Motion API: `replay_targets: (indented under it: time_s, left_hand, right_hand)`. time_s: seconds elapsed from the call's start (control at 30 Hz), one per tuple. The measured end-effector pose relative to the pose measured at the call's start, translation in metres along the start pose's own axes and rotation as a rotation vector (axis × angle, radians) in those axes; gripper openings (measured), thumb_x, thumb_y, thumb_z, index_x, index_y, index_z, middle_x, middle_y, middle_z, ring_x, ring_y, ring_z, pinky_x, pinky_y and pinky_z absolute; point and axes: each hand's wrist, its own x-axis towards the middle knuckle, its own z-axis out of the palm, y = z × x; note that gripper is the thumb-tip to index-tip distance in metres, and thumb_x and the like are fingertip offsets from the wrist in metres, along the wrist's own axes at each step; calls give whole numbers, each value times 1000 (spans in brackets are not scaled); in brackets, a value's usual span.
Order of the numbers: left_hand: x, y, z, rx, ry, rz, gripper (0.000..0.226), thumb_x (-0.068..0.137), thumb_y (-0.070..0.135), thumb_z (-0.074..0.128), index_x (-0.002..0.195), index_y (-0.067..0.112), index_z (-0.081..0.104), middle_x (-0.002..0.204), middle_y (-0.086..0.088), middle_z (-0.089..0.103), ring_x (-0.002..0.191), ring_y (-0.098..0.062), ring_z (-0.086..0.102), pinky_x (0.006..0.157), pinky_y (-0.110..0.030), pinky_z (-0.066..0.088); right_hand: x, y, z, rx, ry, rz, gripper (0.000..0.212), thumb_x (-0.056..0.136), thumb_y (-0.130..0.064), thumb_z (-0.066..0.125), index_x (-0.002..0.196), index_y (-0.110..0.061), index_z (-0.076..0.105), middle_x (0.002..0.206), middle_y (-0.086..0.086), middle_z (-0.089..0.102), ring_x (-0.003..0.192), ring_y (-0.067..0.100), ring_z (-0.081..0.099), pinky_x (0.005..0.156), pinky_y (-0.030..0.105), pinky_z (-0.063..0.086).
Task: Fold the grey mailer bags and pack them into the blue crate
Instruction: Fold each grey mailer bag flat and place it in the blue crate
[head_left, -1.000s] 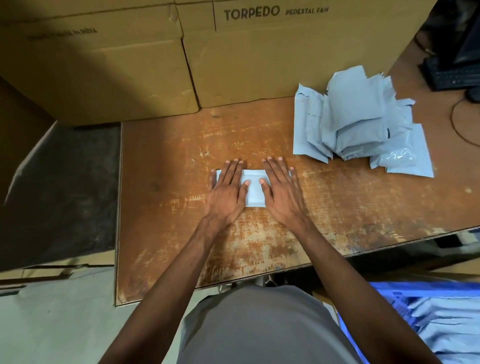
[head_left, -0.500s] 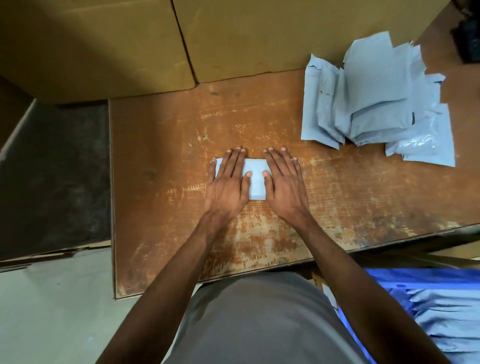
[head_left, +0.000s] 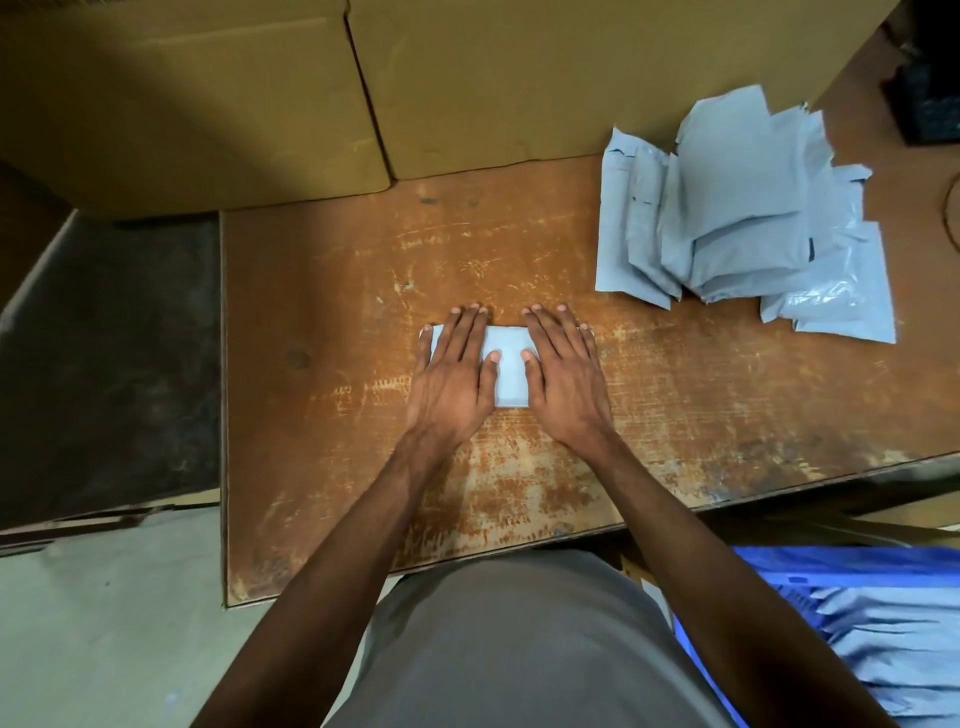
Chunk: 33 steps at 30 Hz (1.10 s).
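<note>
My left hand (head_left: 457, 379) and right hand (head_left: 563, 376) lie flat, fingers straight, no grip closed, pressing the folded mailer bag (head_left: 508, 366) onto the tabletop (head_left: 322, 415). From it, the unfolded pile (head_left: 743, 218) sits far-right; the blue crate (head_left: 852, 577) near-right.

Dim, warm indoor light; wide-angle view, mostly sharp.

A pale band of light slants across the cardboard boxes (head_left: 197, 104) at 11 o'clock; their lower faces fall into shade. The wooden tabletop (head_left: 337, 291) is evenly lit at centre, no hard shadows under the hands. Soft glare on the glossy mailer bag (head_left: 831, 291) at 3 o'clock. Straight edges bow toward the frame borders. Corner at 1 o'clock nearly black, detail lost.
</note>
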Motion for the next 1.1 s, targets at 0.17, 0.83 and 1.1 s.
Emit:
replay_targets:
  time_s: [0.17, 0.83, 1.1]
  left_hand:
    - [0, -2, 0, -31, -21, -2, 57, 111, 42, 24, 163, 18, 25, 169, 2, 25, 158, -15, 12, 127, -50, 10]
    - [17, -18, -35, -81, -370, 30, 64, 110, 48, 34, 166, 26, 11, 173, 8, 0, 158, -11, -10, 127, -47, -6]
    - [54, 10, -68, 209, -450, 38, 78, 92, 44, 67, 158, 22, 31, 171, -3, 15, 158, -22, 7, 124, -56, 5]
  right_hand:
    - [-1, 2, 0, 57, 13, -6, 54, 110, -39, 27, 159, -18, 36, 167, -2, 33, 159, 19, 15, 129, 48, 14]
    - [6, 20, -10, 186, -196, 1, 64, 109, -49, 34, 165, -23, 18, 173, -6, 13, 160, 13, -1, 129, 40, 1]
    - [22, 18, -40, 16, -231, -3, 63, 97, -60, 57, 148, -23, 49, 158, -1, 44, 160, 25, 6, 126, 53, 0]
